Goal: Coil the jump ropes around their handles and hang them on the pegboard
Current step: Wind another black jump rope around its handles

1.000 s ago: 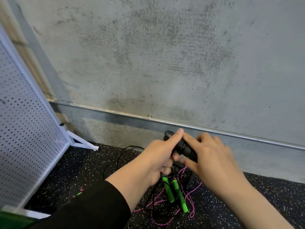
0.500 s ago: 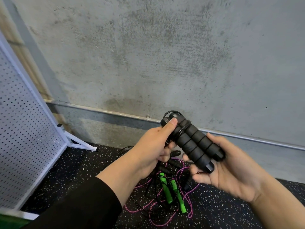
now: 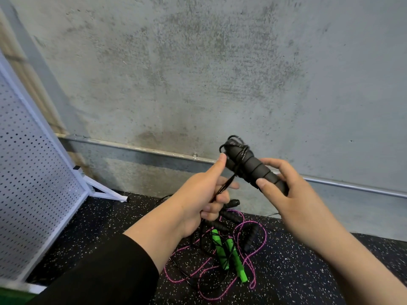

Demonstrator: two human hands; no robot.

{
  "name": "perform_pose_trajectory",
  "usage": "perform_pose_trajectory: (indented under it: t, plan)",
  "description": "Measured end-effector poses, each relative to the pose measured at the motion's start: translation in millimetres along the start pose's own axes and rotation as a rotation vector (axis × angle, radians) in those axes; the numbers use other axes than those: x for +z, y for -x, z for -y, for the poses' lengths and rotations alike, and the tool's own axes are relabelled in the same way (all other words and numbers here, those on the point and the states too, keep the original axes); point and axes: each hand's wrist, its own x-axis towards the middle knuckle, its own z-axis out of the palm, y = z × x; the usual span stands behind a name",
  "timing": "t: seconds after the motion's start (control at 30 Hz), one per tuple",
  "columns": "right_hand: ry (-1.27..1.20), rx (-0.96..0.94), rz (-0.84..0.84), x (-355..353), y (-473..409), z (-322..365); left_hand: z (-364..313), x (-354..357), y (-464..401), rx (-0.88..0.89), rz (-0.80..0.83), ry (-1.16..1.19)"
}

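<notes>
On your left the pegboard (image 3: 33,183) shows no rope hung in view. Your left hand (image 3: 202,194) pinches the black cord (image 3: 224,187), thumb against the black handles (image 3: 253,167), partly wrapped. Your right hand (image 3: 286,190) grips them. Other ropes (image 3: 229,254) lie tangled on the floor (image 3: 319,271).

Head-worn view, forward and down

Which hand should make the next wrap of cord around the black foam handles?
Left hand: it already pinches the thin black cord, while the right hand grips the black foam handles.
</notes>
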Motion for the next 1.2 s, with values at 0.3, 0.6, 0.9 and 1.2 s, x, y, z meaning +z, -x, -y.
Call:
perform_pose_trajectory:
  t: [0.3,0.6,0.9,1.2]
  plan:
    - [0.387,-0.184,0.019,8,-3,-9,2,4,-1,-0.014,-0.045,0.117]
    - [-0.341,0.149,0.018,-1,1,3,-3,-2,2,0.105,-0.036,0.144]
    - [-1.146,0.579,0.586,-6,3,-2,-6,2,7,0.201,0.009,0.093]
    - [-0.833,0.299,0.107,-2,-5,0,-5,1,5,0.099,0.086,-0.036]
